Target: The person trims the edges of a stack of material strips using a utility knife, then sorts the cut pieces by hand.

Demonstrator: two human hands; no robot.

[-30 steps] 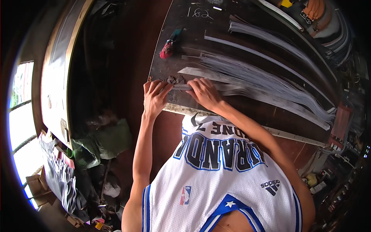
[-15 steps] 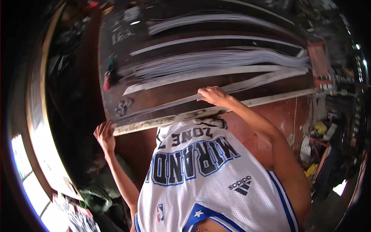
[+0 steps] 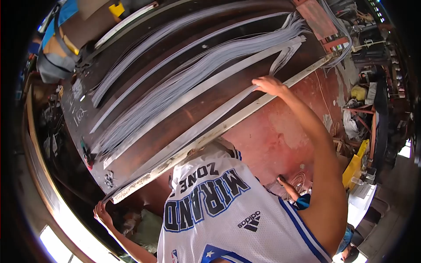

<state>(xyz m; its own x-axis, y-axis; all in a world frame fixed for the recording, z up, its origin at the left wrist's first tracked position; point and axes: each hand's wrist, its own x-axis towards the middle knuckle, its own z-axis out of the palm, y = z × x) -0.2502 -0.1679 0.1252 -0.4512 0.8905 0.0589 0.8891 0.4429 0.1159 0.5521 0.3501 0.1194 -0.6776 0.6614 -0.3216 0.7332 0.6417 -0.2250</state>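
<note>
Stretching grey strip (image 3: 193, 131) along table edge (image 3: 228, 128): left hand (image 3: 101, 213) pinching near end, right hand (image 3: 268, 84) clamped on far end; best keep tension even.

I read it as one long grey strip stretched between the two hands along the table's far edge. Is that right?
Not quite. The head view shows the strip stretched between the left hand and the right hand, but it runs along the table's near edge, next to the person's body, not the far edge.
</note>
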